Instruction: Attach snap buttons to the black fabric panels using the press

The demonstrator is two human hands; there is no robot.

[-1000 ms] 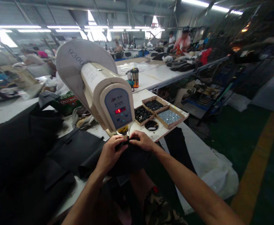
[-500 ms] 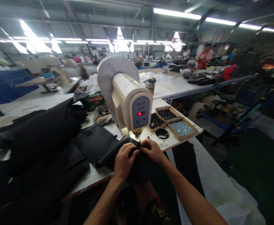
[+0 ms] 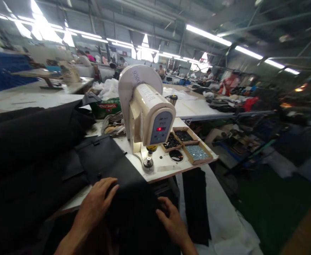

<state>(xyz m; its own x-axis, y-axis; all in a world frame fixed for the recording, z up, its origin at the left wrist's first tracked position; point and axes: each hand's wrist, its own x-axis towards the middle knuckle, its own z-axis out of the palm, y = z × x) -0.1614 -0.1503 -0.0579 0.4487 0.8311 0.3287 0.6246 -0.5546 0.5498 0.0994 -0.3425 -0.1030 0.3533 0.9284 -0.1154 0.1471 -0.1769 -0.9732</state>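
Note:
My left hand (image 3: pixel 95 203) lies on a black garment (image 3: pixel 134 209) at the near table edge, fingers stretched out over the cloth. My right hand (image 3: pixel 171 221) rests on the same garment lower right, fingers curled against the fabric. Beyond them stands a cream press machine (image 3: pixel 147 109) with a red display, and its small metal die (image 3: pixel 148 163) on the white table (image 3: pixel 168 164) is now uncovered.
Cardboard trays of small metal parts (image 3: pixel 187 143) sit right of the machine. A pile of black garments (image 3: pixel 33 148) fills the table's left side. A black cloth strip (image 3: pixel 195 202) hangs off the front. A green box (image 3: pixel 106 106) stands behind. Other people work at far tables.
Both hands drew the black garment back from under the machine head toward me, baring the die. The camera view swung left and tilted up.

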